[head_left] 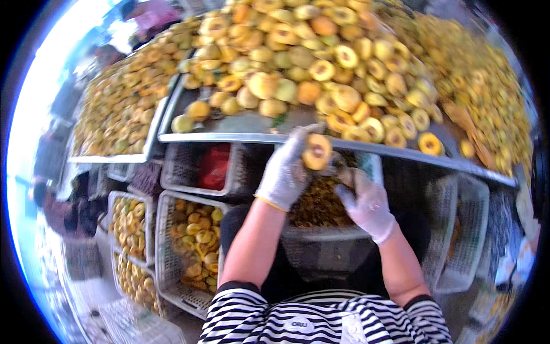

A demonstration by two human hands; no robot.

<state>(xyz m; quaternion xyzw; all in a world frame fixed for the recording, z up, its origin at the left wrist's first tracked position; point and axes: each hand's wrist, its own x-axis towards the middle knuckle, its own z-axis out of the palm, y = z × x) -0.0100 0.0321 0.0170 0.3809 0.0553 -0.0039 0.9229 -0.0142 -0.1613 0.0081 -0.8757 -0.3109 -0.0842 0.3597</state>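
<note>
My left hand (286, 169), in a white glove with a yellow cuff edge, is closed on a halved yellow peach (317, 152). The cut face with its reddish-brown centre is turned up. My right hand (366, 200), gloved too, is just to the right, its fingers curled toward the fruit. Something small and greyish shows at its fingertips, too blurred to name. Below both hands a crate (321, 233) between my knees holds a heap of brown pits or scraps (318, 203).
A metal-edged table (240, 138) ahead carries a large pile of halved peaches (344, 97). Another fruit-covered table (123, 103) stands at the left. Crates of peach halves (197, 241) sit left of me, stacked pale crates (458, 229) right. A person (152, 17) is at the far left.
</note>
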